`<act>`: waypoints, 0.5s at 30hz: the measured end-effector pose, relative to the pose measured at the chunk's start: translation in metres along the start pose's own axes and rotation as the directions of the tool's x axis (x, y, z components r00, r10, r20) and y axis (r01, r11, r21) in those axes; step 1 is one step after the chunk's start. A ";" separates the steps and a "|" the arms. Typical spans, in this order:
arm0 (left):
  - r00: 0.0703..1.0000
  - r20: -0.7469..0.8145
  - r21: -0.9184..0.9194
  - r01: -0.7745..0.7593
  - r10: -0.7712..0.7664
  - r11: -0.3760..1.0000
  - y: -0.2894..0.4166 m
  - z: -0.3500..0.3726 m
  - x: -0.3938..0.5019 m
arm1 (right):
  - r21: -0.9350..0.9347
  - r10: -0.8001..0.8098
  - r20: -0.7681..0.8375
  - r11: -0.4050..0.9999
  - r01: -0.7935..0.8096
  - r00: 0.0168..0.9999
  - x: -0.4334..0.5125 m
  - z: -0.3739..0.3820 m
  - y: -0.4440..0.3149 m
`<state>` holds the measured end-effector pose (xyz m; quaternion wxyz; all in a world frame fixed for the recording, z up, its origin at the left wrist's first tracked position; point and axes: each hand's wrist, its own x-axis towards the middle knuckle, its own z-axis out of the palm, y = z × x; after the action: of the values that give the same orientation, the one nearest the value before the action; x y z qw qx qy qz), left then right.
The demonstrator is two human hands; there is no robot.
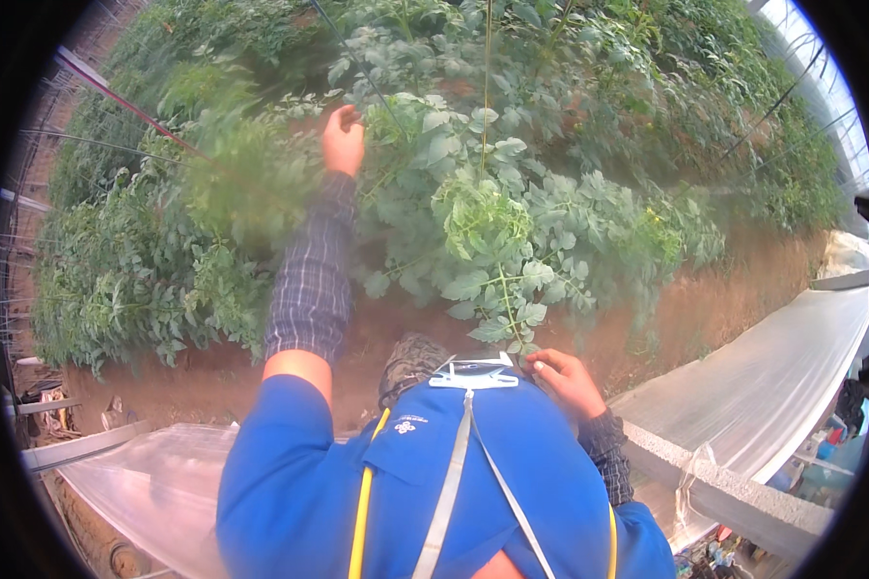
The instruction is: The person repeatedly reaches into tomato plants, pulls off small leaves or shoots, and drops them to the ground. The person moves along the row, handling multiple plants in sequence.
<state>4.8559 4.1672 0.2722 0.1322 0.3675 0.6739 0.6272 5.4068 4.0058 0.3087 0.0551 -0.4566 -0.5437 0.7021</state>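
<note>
My left hand [344, 143] reaches out among the tomato plants with its fingers loosely curled. Blurred foliage [250, 170] is to its left, and whether anything is in the fingers is unclear. Close to my body, my right hand [568, 378] is at the lower end of a tomato leaf [505, 297]. Its thumb and forefinger are near the leaf's tip, but the contact itself is hard to make out. Just above that leaf is a pale, curled shoot [484, 221]. An upright string [487, 87] runs down to this plant.
Dense tomato rows [137, 282] fill the far side. Slanting lines, including a red-and-white strap [127, 101], cross at left. Plastic sheeting [753, 354] and a concrete beam [724, 481] lie to the right; more sheeting [145, 485] is at lower left. A badge holder [474, 370] hangs at my front.
</note>
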 end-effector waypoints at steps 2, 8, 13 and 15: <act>0.991 0.082 0.177 -0.119 0.106 0.977 -0.006 -0.001 0.025 | -0.138 -0.022 -0.049 0.990 0.015 0.999 -0.009 -0.013 0.010; 0.660 0.728 0.412 -0.206 -0.185 0.888 -0.024 -0.003 0.064 | -0.168 0.015 -0.298 0.983 -0.068 0.954 -0.037 -0.006 0.023; 0.587 0.794 0.409 -0.323 -0.158 0.854 -0.032 0.006 0.048 | -0.048 0.075 -0.253 0.995 -0.090 0.964 -0.037 0.030 0.015; 0.620 0.776 0.419 -0.373 -0.114 0.828 -0.034 0.011 0.040 | -0.175 0.028 -0.188 0.983 -0.062 0.982 -0.032 0.040 0.006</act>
<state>4.8235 4.2040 0.2493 0.2506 0.6717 0.6687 0.1972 5.3996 3.9567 0.3221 0.0478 -0.5349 -0.5869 0.6060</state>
